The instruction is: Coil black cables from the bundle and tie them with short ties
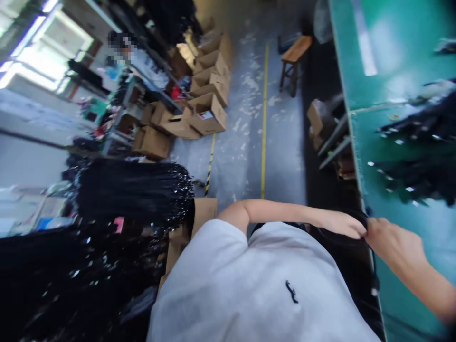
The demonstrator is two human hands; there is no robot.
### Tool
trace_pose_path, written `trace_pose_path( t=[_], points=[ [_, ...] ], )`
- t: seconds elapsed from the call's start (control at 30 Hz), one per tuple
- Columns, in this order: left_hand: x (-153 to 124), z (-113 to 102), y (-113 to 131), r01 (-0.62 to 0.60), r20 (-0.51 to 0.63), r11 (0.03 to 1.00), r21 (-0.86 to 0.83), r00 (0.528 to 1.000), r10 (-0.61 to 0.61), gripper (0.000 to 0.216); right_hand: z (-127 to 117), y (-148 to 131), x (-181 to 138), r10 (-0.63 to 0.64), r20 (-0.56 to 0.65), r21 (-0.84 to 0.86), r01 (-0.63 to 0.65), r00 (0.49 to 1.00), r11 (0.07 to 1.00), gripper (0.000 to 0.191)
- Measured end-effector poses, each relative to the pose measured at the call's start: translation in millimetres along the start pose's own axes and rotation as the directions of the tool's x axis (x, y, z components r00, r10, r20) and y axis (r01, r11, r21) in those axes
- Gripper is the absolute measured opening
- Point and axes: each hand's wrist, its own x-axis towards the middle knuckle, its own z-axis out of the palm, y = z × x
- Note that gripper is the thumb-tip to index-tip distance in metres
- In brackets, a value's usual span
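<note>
Fingers curled closed, the left hand (345,225) and right hand (395,241) meet on a blurred black cord (373,270) at the green table's (386,88) left edge; black bundles (427,178) lie farther right.

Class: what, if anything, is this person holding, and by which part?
Apparently a thin dark strand, gripped where the left hand and right hand meet; blur hides which part.
</note>
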Motion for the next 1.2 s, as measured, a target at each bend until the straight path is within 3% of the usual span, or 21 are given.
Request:
trace_pose_path(
  t=[0.03,0.1,0.2,0.27,0.3,0.4,0.47,0.53,0.6,0.63,0.7,0.8,0.9,0.97,1.03,1.07,1.1,1.13,1.2],
  points=[
    [-9,-4,5,-0.058,-0.086,0.992,0.111,0.994,0.068,0.025,-10,-8,-1,-0.010,0.077,-0.035,0.012,0.997,0.999,0.023],
    [-18,-17,10,-0.107,-0.277,0.927,0.359,0.937,0.215,0.037,-29,-23,-1,-0.043,0.193,-0.062,0.056,0.980,0.996,0.024],
    [-6,-32,9,-0.195,-0.092,0.808,0.555,0.952,0.293,0.040,-53,-38,2,-0.098,0.257,-0.047,0.114,0.961,0.992,0.031],
    [10,-31,7,-0.136,-0.027,0.797,0.589,0.982,0.188,0.023,-60,-38,4,-0.069,0.272,-0.028,0.079,0.960,0.996,0.033],
    [17,-27,5,-0.059,-0.064,0.812,0.580,0.991,0.118,0.018,-61,-36,5,-0.029,0.272,-0.013,0.034,0.962,0.999,0.033],
    [29,-8,1,0.145,-0.268,0.922,0.360,0.962,-0.047,0.014,-52,-23,4,0.125,0.255,0.061,-0.145,0.959,0.988,0.030],
    [33,5,-5,0.179,-0.294,0.984,-0.016,0.939,-0.176,0.018,-37,-17,3,0.219,0.243,0.128,-0.255,0.945,0.958,0.031],
    [36,18,-12,0.224,-0.203,0.855,-0.467,0.914,-0.350,0.012,-18,-17,2,0.326,0.244,0.244,-0.383,0.913,0.891,0.032],
    [38,32,-20,0.278,-0.105,0.655,-0.702,0.870,-0.482,0.009,1,-23,0,0.426,0.262,0.370,-0.498,0.866,0.784,0.033],
    [38,39,-23,0.288,-0.091,0.603,-0.744,0.850,-0.518,0.017,9,-26,-1,0.464,0.276,0.423,-0.540,0.842,0.728,0.034],
    [37,51,-25,0.241,-0.156,0.594,-0.767,0.829,-0.537,0.028,19,-33,-7,0.494,0.302,0.504,-0.576,0.815,0.643,0.037],
    [32,63,-19,0.069,-0.308,0.613,-0.787,0.817,-0.487,0.029,22,-33,-28,0.447,0.321,0.634,-0.540,0.835,0.553,0.036],
    [27,60,0,-0.052,-0.362,0.620,-0.783,0.848,-0.386,0.024,17,-15,-60,0.488,0.152,0.795,-0.400,0.860,0.456,0.031],
    [25,54,16,-0.096,-0.362,0.593,-0.799,0.866,-0.347,0.022,14,4,-80,0.638,-0.048,0.820,-0.334,0.769,0.465,0.028],
    [26,49,31,-0.101,-0.344,0.571,-0.815,0.877,-0.335,0.023,14,22,-90,0.727,-0.173,0.803,-0.332,0.665,0.495,0.041],
    [26,48,36,-0.089,-0.321,0.564,-0.821,0.888,-0.329,0.024,15,30,-90,0.724,-0.166,0.821,-0.312,0.670,0.477,0.051],
    [28,47,41,-0.076,-0.298,0.557,-0.827,0.899,-0.321,0.025,17,35,-89,0.694,-0.108,0.866,-0.275,0.712,0.417,0.056],
    [29,47,43,-0.065,-0.277,0.551,-0.832,0.909,-0.312,0.026,18,38,-86,0.646,-0.013,0.924,-0.237,0.764,0.299,0.052],
    [34,48,42,-0.051,-0.251,0.541,-0.839,0.919,-0.303,0.028,22,37,-79,0.536,0.195,0.978,-0.201,0.821,-0.049,0.040]
  ],
)
